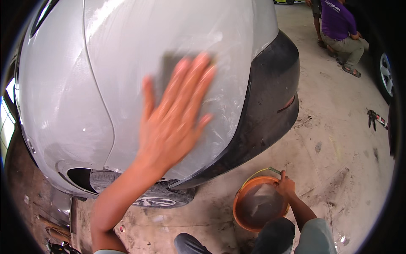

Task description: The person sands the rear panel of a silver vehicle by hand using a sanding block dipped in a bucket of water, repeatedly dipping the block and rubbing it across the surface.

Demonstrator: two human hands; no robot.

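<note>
My left hand (173,123) lies with fingers spread on the grey rear body panel (127,41) of a car, its fingers over a dark square pad (168,65), perhaps sandpaper. Hand and pad are blurred. Wet, whitish smears mark the panel around them. Low on the right, my right hand (285,185) grips something at the rim of an orange bucket (236,209) of murky water, by the green grip (274,170) of its handle. Whether the fingers close on the grip or on the rim, I cannot tell.
A black bumper (269,85) borders the panel, above a wheel (155,201). A person in a purple shirt (339,19) squats at the upper right beside another vehicle's wheel (386,74), with a second person's legs behind. A caulking gun (376,119) lies on the concrete floor.
</note>
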